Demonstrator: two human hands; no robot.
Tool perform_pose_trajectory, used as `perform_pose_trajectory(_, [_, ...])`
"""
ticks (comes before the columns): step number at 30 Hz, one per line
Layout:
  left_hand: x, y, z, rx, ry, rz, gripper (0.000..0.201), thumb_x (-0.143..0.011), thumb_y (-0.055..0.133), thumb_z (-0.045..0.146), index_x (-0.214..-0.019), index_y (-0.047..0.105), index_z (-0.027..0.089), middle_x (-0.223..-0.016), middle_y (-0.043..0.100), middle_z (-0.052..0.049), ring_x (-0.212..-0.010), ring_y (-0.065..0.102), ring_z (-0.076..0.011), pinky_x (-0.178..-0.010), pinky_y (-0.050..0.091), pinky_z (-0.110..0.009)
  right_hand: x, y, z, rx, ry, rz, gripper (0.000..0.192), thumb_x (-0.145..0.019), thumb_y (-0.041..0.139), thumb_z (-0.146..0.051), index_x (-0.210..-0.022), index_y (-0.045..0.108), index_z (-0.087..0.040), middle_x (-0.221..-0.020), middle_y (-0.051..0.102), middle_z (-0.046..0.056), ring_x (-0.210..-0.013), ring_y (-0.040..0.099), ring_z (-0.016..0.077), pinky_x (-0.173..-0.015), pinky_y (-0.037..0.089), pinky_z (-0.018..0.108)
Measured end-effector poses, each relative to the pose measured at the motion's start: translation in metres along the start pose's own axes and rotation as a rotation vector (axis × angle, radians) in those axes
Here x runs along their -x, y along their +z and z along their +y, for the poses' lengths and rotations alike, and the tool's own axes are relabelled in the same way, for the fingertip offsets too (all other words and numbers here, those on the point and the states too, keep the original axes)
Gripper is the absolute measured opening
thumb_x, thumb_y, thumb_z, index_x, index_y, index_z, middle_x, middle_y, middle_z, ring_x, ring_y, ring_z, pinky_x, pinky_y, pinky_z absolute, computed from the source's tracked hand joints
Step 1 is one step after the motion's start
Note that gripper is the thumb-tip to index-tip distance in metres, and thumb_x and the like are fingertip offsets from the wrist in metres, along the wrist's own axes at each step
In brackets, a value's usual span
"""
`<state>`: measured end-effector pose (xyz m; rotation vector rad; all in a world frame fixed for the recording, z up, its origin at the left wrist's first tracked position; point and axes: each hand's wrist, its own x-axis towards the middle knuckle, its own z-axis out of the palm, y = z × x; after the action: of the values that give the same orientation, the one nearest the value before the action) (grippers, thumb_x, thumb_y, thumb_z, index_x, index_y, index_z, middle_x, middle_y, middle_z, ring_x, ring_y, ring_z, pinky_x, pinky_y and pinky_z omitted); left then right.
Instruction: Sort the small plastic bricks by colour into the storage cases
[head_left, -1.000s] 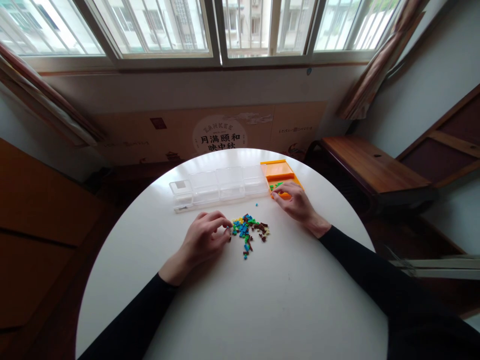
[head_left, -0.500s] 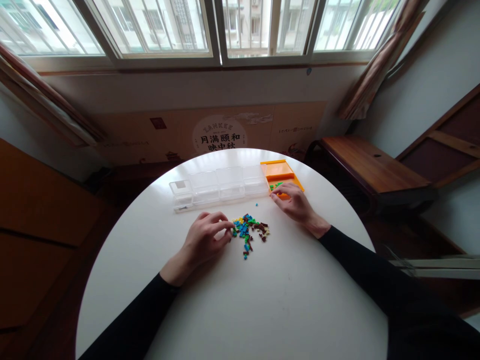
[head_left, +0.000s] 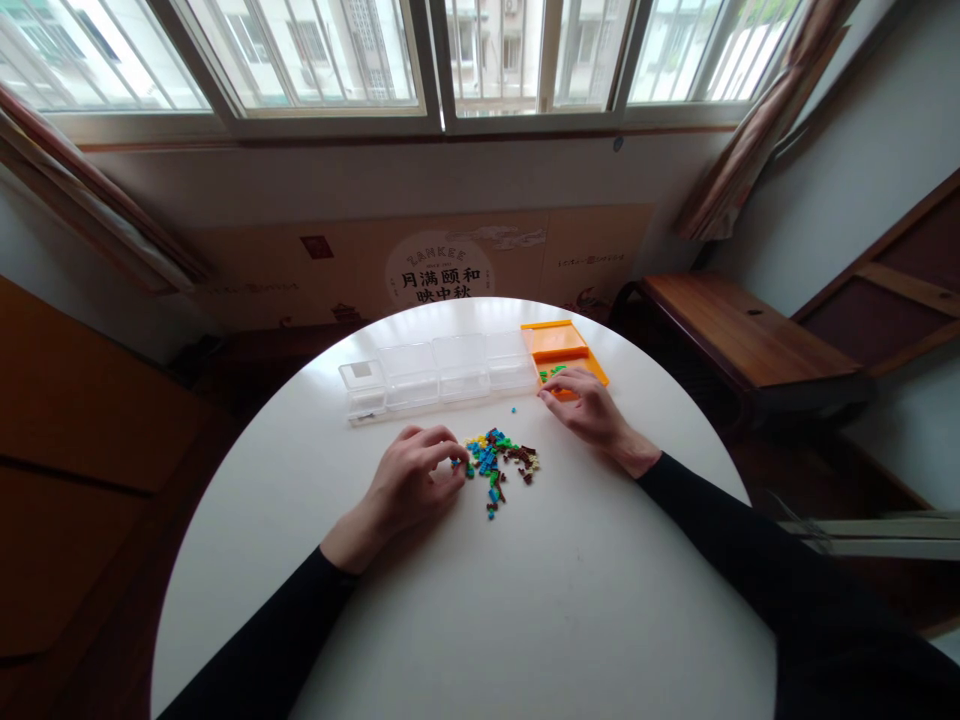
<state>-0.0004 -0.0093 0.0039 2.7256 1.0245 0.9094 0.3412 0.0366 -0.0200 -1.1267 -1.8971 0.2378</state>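
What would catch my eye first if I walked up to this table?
Probably the little heap of colourful bricks in the middle of the round white table, with the left hand picking at its edge. Behind it lies a row of clear boxes, and the right hand rests on an orange tray.

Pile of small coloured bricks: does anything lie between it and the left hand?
Nothing visible. The left hand has its fingertips at the left edge of the pile of small coloured bricks on the round white table.
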Motion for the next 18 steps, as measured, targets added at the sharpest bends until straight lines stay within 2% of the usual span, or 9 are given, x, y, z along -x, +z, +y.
perform_pose_trajectory(12, [0.0, -0.0029, 0.0019, 0.065, -0.085, -0.068, 0.011, -0.095, 0.071, 0.021, -0.095, 0.081, 0.027, -0.099, 0.077, 0.0, -0.075, 0.065, -0.0138, -0.088, 0.048, -0.035, 0.0004, -0.0026, -0.005, -0.021, -0.005, -0.043, 0.012, -0.102, 0.07, -0.028, -0.092, 0.076, -0.025, -0.098, 0.079, 0.006, -0.098, 0.073, 0.0273, -0.095, 0.056, 0.045])
perform_pose_trajectory(18, [0.001, 0.0016, -0.0024, 0.063, -0.072, -0.062, 0.011, -0.102, 0.069, 0.026, -0.097, 0.079, 0.025, -0.099, 0.076, -0.001, -0.072, 0.063, -0.0134, -0.087, 0.047, -0.035, -0.0001, -0.0032, -0.0061, -0.024, -0.016, -0.061, 0.014, -0.103, 0.07, -0.027, -0.092, 0.078, -0.025, -0.098, 0.08, 0.006, -0.098, 0.073, 0.028, -0.096, 0.057, 0.047])
